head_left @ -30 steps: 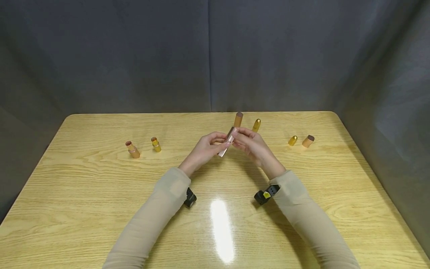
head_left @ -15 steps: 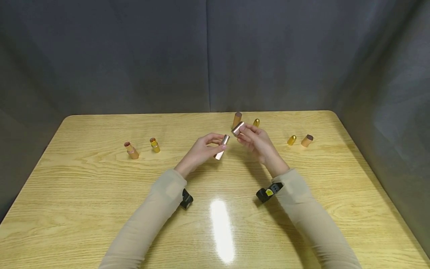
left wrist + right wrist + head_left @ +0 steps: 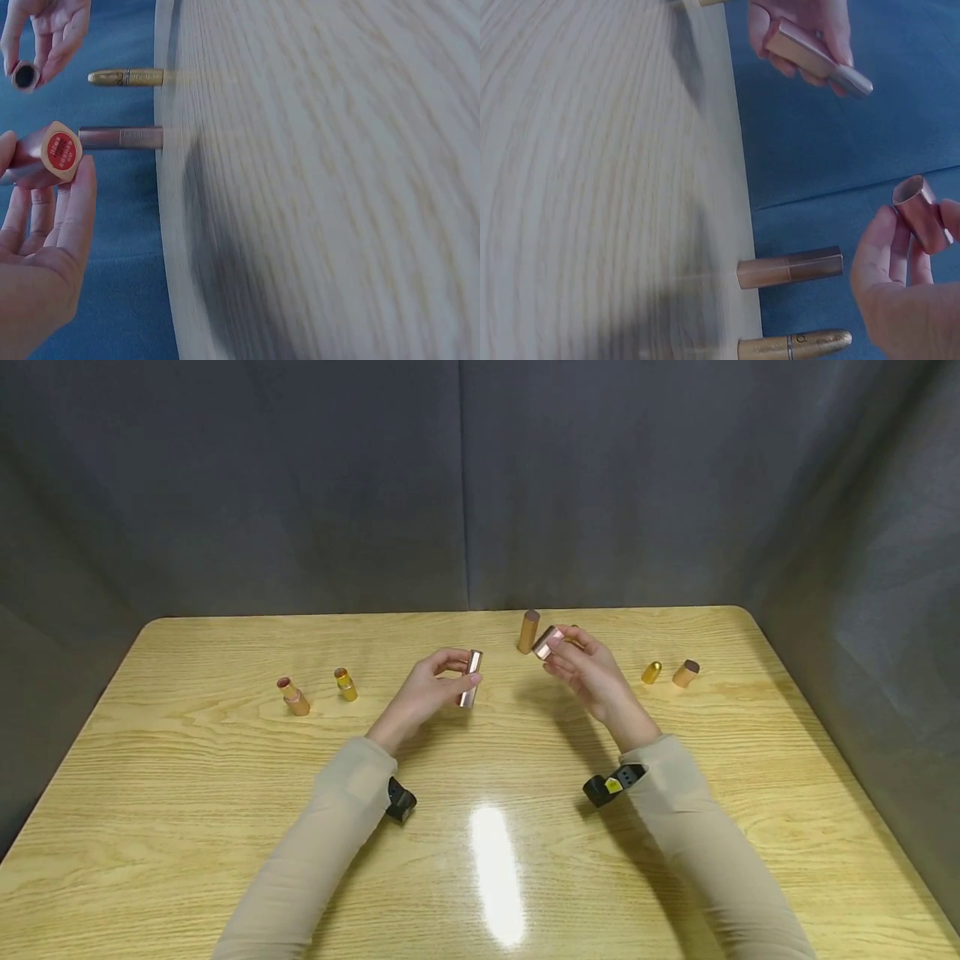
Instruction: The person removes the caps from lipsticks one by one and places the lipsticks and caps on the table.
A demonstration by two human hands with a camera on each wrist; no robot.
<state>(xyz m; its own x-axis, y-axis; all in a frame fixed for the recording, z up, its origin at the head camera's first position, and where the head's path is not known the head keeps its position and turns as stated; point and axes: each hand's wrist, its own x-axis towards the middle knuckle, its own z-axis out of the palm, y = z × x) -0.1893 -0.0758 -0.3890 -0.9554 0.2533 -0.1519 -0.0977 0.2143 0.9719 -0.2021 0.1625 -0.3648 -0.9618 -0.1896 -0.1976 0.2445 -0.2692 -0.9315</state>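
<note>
Pulled wider apart, left hand (image 3: 429, 687) pinches lipstick (image 3: 473, 665), right hand (image 3: 594, 675) pinches cap (image 3: 547, 645); uncapping seems done, next move likely needs steady set-down.

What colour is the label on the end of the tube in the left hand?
The label is red with pale markings, clearest in the left wrist view.

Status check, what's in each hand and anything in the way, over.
Left hand: grips lipstick base. Right hand: holds hollow cap; parts apart. Possible obstacle: upright copper tube beside the cap in head view.
</note>
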